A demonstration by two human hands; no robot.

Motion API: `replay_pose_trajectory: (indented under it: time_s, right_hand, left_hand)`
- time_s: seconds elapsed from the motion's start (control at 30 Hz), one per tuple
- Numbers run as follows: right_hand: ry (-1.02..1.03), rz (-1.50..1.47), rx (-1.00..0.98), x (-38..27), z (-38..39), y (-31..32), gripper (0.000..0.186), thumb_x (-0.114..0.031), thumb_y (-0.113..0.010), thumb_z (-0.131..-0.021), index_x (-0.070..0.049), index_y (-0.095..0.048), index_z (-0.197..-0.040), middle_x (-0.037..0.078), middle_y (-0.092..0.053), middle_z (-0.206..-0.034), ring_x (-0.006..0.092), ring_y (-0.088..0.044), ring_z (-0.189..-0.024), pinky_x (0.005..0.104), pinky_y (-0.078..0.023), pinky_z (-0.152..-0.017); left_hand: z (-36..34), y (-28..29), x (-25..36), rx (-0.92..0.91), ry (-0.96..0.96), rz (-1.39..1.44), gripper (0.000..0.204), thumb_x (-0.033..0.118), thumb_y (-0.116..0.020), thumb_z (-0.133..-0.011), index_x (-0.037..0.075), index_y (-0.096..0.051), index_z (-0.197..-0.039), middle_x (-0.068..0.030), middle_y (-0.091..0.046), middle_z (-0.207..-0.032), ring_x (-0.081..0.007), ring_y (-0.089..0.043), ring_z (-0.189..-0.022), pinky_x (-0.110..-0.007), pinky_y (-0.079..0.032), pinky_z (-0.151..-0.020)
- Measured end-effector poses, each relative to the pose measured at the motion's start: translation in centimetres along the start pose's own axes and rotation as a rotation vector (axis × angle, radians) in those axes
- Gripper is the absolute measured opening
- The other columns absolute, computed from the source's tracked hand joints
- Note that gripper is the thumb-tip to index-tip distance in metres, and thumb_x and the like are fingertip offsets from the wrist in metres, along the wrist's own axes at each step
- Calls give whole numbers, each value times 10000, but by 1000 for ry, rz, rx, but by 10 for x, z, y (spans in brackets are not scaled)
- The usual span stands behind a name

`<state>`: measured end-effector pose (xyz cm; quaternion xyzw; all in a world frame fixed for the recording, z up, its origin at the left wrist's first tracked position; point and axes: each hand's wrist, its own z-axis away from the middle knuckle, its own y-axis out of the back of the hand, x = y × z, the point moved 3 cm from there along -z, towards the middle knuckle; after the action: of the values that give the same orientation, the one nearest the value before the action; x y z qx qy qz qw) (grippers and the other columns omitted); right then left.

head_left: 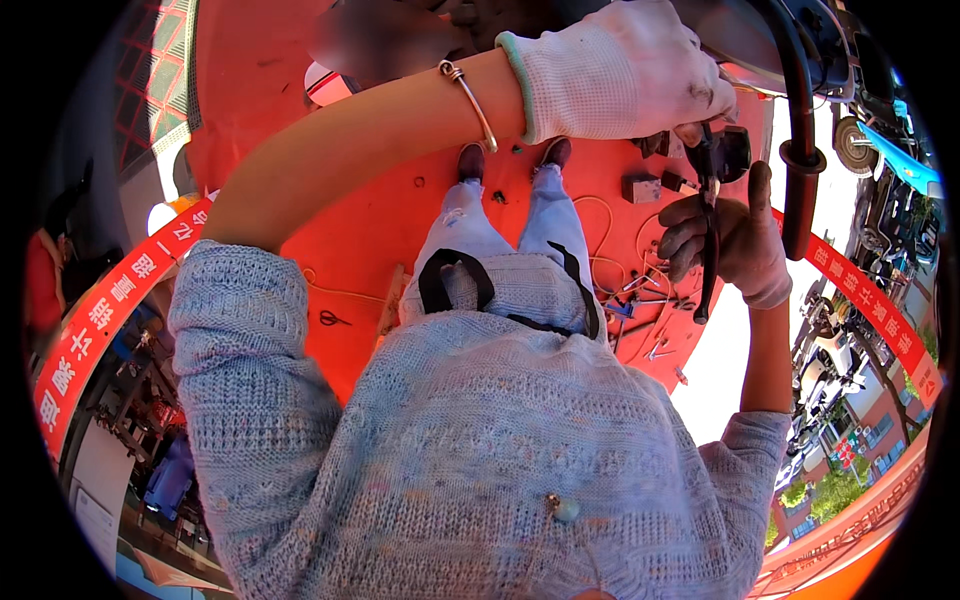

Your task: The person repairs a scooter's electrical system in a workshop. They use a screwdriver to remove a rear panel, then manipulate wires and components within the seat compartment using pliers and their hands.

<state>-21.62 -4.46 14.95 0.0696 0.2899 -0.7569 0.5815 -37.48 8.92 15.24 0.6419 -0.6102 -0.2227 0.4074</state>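
Note:
My left hand (640, 75), in a white knitted glove with a green cuff, reaches across to the upper right. Its fingers are closed at the upper end of a slim black brake lever (711, 250); what they pinch is hidden by the glove. My right hand (735, 245), in a dirty grey glove, is below it, fingers curled about the lever and thumb pointing up, apart from it. A dark boxy part (735, 152) sits beside the lever's top. Just right of my hands, a black handlebar (797, 110) curves down to a thick grip with a collar.
Tools (650, 310) and a yellow hose (600, 245) lie on the red floor (350, 240) right of my legs. Scissors (332, 318) are on the left. Metal blocks (640, 187) stand near my feet. Red banner tape (865, 300) runs along both sides; parked two-wheelers (830, 360) stand beyond.

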Motion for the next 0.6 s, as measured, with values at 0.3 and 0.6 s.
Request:
replay_pose_trajectory:
  time_s: [0.3,0.6]
  right_hand:
    - [207,-390,-362,20,-39,11,875,-477,-713,-764,28,-308,-1353,90,-459,-1139,172,-520,-929,324,-522,-843]
    - [561,15,-228,-20,-25,22,825,-490,-763,-689,-56,-450,-1316,130,-478,-1297,233,-472,-1182,388,-398,-992]
  left_hand:
    - [3,-9,-2,-55,-34,36,147,248,-657,-758,147,-605,-851,-12,-611,-752,-186,-615,-781,-316,-469,-742]
    - [-1,10,-4,-68,-22,259,191,127,-677,-713,109,-580,-877,-15,-595,-850,-206,-581,-865,-313,-456,-782]
